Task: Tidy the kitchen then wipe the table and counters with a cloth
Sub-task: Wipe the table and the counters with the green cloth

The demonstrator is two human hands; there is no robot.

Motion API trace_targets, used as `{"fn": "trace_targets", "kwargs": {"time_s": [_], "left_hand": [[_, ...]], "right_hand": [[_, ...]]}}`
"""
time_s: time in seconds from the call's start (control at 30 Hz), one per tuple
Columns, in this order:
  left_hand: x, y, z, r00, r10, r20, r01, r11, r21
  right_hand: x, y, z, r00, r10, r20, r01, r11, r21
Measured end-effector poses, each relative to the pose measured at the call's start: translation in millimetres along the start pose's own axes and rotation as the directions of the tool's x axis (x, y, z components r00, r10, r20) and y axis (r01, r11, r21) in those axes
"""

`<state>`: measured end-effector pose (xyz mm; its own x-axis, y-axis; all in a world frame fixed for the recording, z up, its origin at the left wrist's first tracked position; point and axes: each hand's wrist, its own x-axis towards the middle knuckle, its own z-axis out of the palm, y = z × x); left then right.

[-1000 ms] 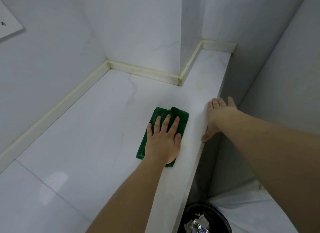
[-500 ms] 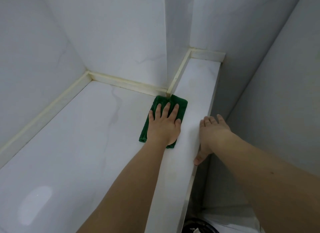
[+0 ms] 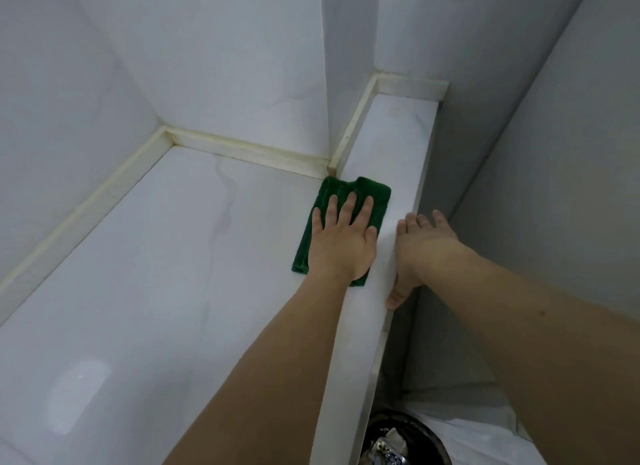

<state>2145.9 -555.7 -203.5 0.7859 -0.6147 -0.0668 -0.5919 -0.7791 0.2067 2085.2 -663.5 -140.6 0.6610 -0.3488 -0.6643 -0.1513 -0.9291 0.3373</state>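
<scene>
The folded dark green cloth point(image 3: 346, 218) lies flat on the white marble-pattern surface point(image 3: 173, 274), its far edge near the inner corner where the yellowed sealant strip point(image 3: 249, 153) meets the projecting wall. The left hand point(image 3: 341, 243) rests palm-down on the cloth, its fingers point(image 3: 348, 208) straight and slightly spread; it presses the cloth and does not clasp it. The right hand point(image 3: 419, 253) rests on the front edge of the surface just beside the cloth, fingers extended and relaxed, thumb hooked below the edge; it holds nothing.

Task status, as a judgement: the wiping stage is in progress. No loose items are visible on this surface, so tidying appears complete here. The narrow far strip point(image 3: 398, 142) of the surface shows faint marks and probably needs a pass. Other counters and the table are out of view. A black waste bin point(image 3: 405, 440) with crumpled refuse stands below the edge.
</scene>
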Motion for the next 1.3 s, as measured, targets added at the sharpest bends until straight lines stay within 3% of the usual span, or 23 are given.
{"fn": "trace_targets", "kwargs": {"time_s": [0.33, 0.57, 1.3], "left_hand": [[-50, -8, 2, 1.000, -0.008, 0.011, 0.008, 1.000, -0.018], [-115, -16, 1, 0.999, -0.027, 0.036, 0.027, 1.000, 0.002], [-328, -45, 10, 0.997, -0.053, 0.063, 0.047, 0.995, 0.092]], "right_hand": [[-19, 4, 4, 0.998, 0.002, -0.070, 0.001, 0.999, 0.037], [-46, -13, 27, 0.968, -0.005, -0.251, 0.045, 0.987, 0.151], [-164, -118, 121, 0.921, -0.128, -0.367, 0.255, 0.912, 0.321]]}}
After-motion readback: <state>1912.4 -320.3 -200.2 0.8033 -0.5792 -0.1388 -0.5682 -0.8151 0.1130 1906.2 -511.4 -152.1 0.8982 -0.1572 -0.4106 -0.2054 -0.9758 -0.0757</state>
